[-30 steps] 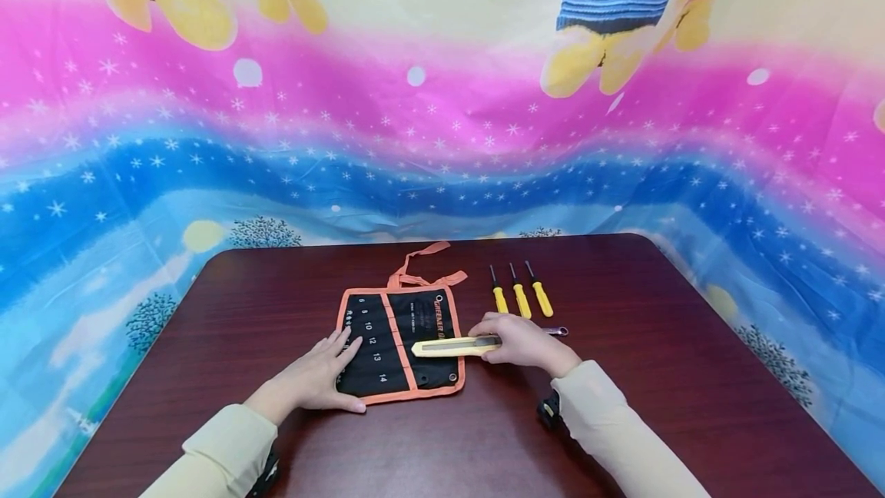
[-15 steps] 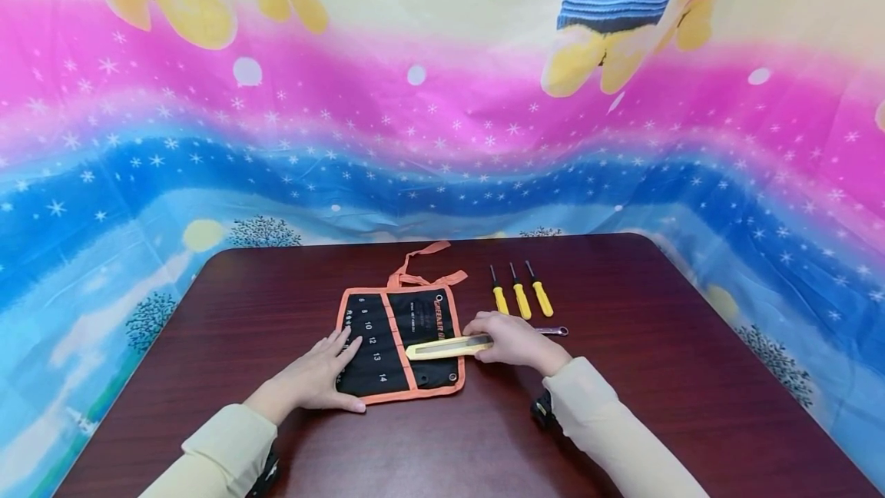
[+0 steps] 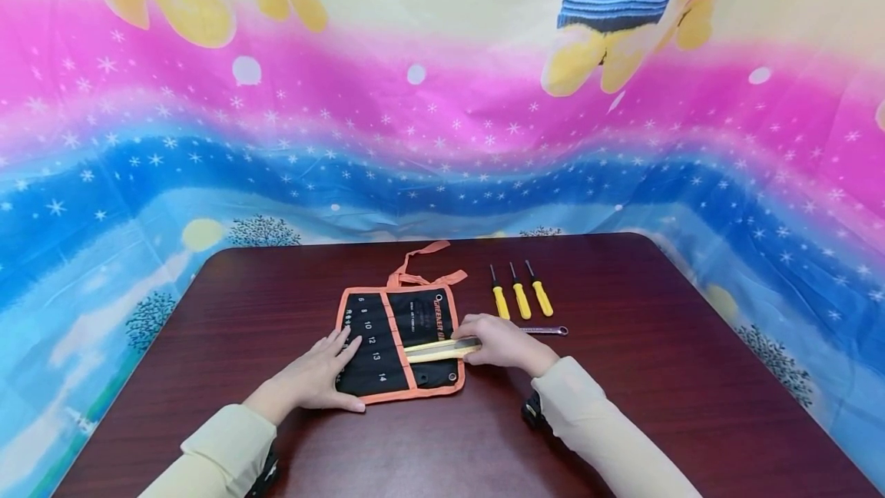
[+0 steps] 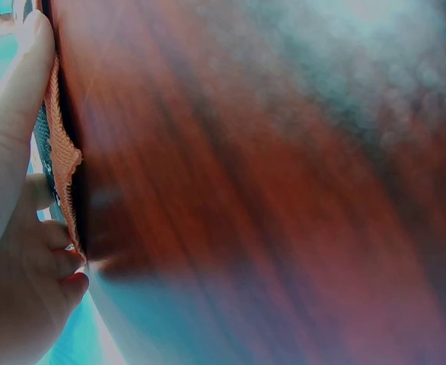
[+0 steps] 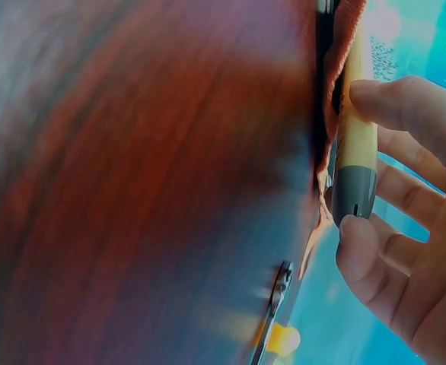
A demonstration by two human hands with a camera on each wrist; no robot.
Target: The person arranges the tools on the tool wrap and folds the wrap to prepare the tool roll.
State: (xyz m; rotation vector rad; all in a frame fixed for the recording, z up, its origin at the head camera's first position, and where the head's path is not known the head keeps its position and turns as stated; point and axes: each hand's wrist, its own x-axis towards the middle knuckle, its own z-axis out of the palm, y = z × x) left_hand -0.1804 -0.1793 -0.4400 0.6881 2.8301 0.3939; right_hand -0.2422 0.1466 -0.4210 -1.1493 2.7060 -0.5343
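Note:
My left hand lies with fingers spread on the left part of a black tool pouch with orange edging. In the left wrist view the thumb lies along the pouch's edge. A pale yellow utility knife lies across the pouch's right half. My right hand pinches its rear end by the pouch's right edge. The knife's front tip is hidden at the orange band, tucked under it as far as I can tell. In the right wrist view fingertips touch the knife's grey end cap.
Several tools lie to the pouch's right: yellow-handled screwdrivers side by side and a metal wrench, partly hidden by the right hand. Orange ties trail behind the pouch. A patterned cloth hangs behind the dark wooden table.
My right hand has moved left with the utility knife, whose front tip has passed out of sight at the orange band. More of the wrench shows. The left hand has stayed in place.

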